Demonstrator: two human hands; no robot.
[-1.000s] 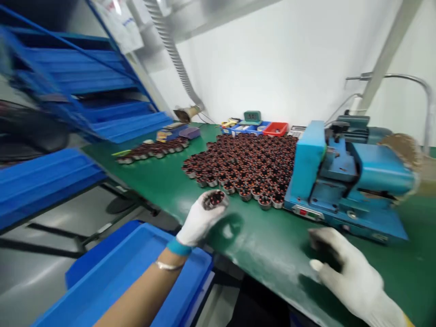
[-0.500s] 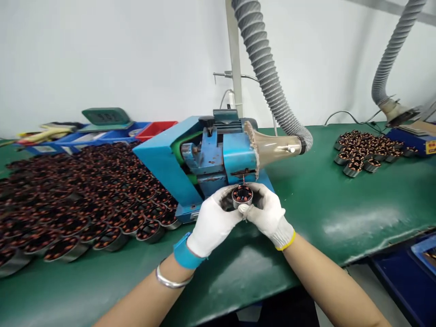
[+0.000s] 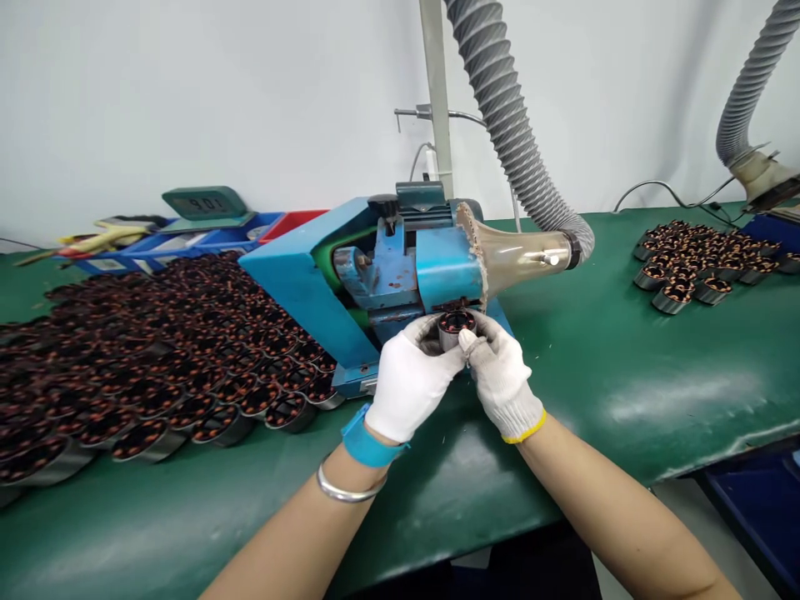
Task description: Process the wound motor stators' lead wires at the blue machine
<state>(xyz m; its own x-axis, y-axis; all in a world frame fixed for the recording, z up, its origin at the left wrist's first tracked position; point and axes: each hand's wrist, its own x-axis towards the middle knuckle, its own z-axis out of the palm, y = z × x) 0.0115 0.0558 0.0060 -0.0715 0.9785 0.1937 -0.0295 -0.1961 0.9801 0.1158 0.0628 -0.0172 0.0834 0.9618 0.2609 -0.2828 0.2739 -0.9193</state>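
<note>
Between my two gloved hands is a motor stator (image 3: 456, 332), a grey metal ring with black inner parts and copper windings. My left hand (image 3: 409, 375) grips its left side, fingers curled around it. On the right, my right hand (image 3: 497, 362) closes on the other side, its thumb at the front rim. The stator is close against the front of a blue bench machine (image 3: 450, 262), just under its slot; whether they touch I cannot tell. A translucent funnel (image 3: 525, 254) is fixed to the machine's right side.
Many stators (image 3: 156, 358) cover the left of the green bench (image 3: 581, 333). A smaller group of stators (image 3: 693, 262) stands at the right. Blue bins (image 3: 143, 250) and a digital display (image 3: 205, 204) are at the back left. A grey hose (image 3: 506, 117) joins the funnel.
My hands have brought the stator up closer to the machine's slot, and the copper strand seen above it before is now hidden. The camera view has shifted slightly.
</note>
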